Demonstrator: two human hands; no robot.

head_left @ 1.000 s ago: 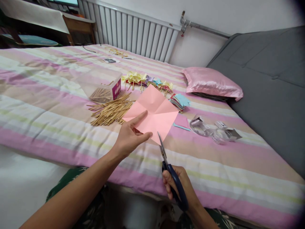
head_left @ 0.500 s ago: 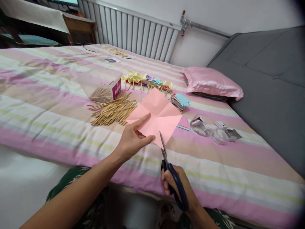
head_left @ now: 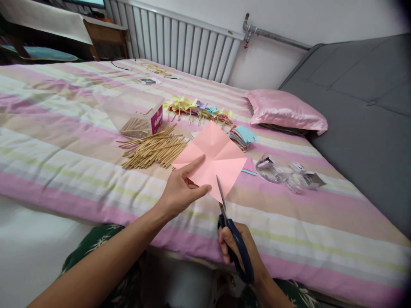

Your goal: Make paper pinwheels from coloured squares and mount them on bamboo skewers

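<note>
My left hand (head_left: 181, 190) pinches the near corner of a creased pink paper square (head_left: 215, 156), held tilted above the striped bedspread (head_left: 80, 141). My right hand (head_left: 239, 250) grips blue-handled scissors (head_left: 233, 237). Their blades point up and touch the paper's lower corner, just right of my left thumb. A heap of wooden sticks (head_left: 152, 149) lies left of the paper.
A clear box of sticks (head_left: 136, 113) stands behind the heap. A row of paper pinwheels (head_left: 197, 110) and a stack of coloured paper squares (head_left: 242, 136) lie beyond the paper. Tape rolls (head_left: 285, 175) sit to the right, a pink pillow (head_left: 284, 112) farther back.
The pink paper has sunk and shifted slightly right with my left hand. The scissors have risen a little, their tips now at the paper's lower corner.
</note>
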